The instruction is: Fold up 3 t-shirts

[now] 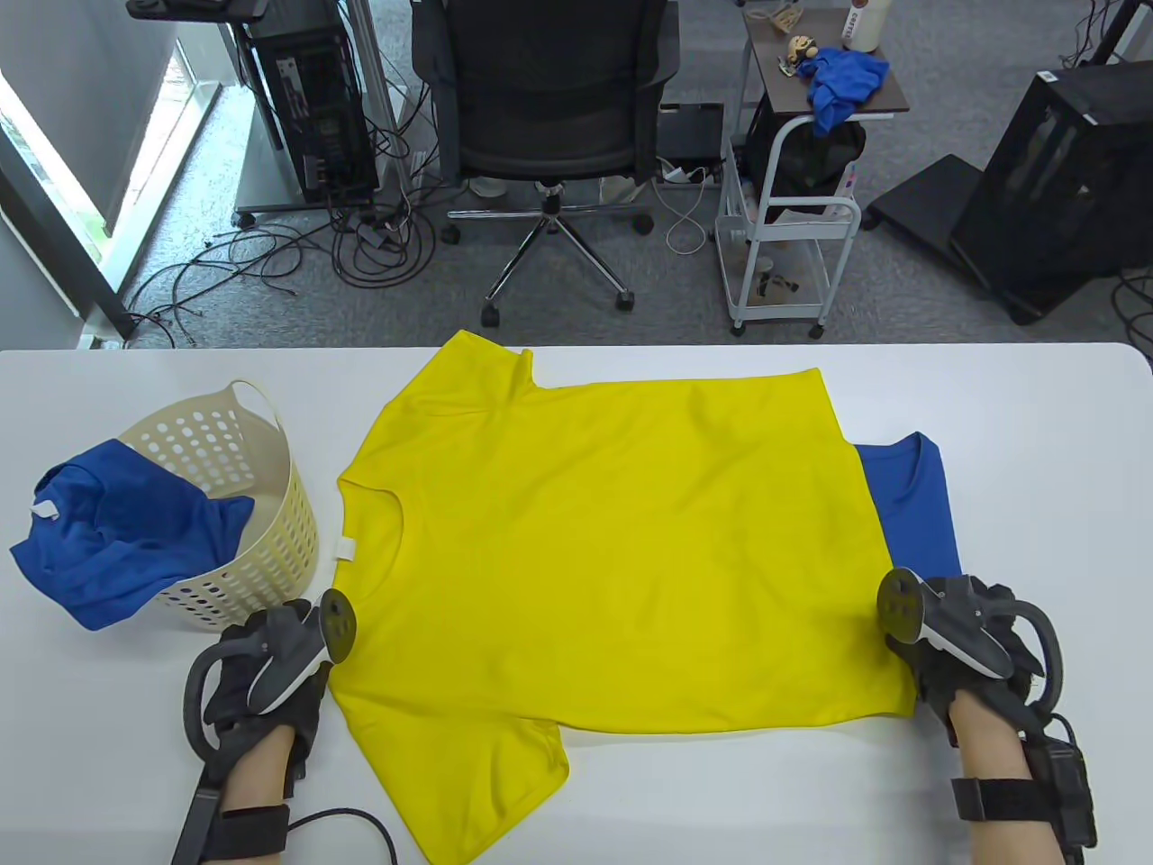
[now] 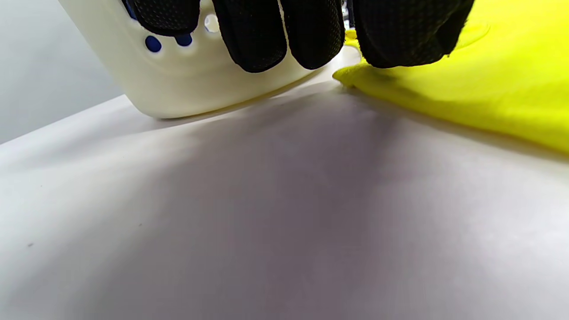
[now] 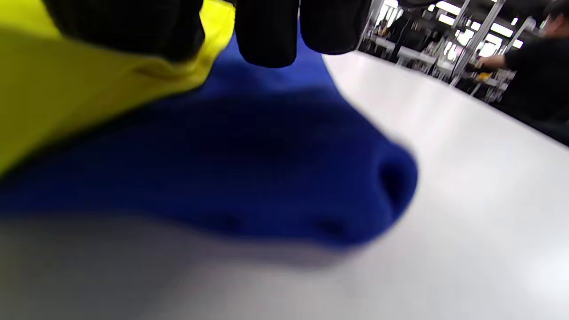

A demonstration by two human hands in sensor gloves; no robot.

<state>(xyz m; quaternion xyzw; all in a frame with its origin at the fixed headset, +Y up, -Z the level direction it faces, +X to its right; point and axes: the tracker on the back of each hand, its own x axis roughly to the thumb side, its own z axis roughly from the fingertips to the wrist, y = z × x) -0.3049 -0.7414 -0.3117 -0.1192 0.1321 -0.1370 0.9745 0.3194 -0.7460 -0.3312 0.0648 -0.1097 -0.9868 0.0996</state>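
Observation:
A yellow t-shirt [image 1: 612, 541] lies spread flat on the white table [image 1: 766, 793], collar to the left and hem to the right. A blue t-shirt [image 1: 914, 505] lies under its right end and also shows in the right wrist view [image 3: 266, 169]. Another blue t-shirt [image 1: 117, 541] hangs out of a cream basket [image 1: 297, 514]. My left hand [image 1: 315, 667] is at the shirt's near shoulder; one fingertip [image 2: 400, 40] rests on the yellow edge [image 2: 466, 89]. My right hand [image 1: 910, 658] is at the near hem corner and pinches the yellow cloth [image 3: 89, 98].
The basket [image 2: 186, 89] stands right beside my left hand. Behind the table are an office chair [image 1: 549, 99], a white cart [image 1: 784, 243] with a blue cloth on top, computer towers and floor cables.

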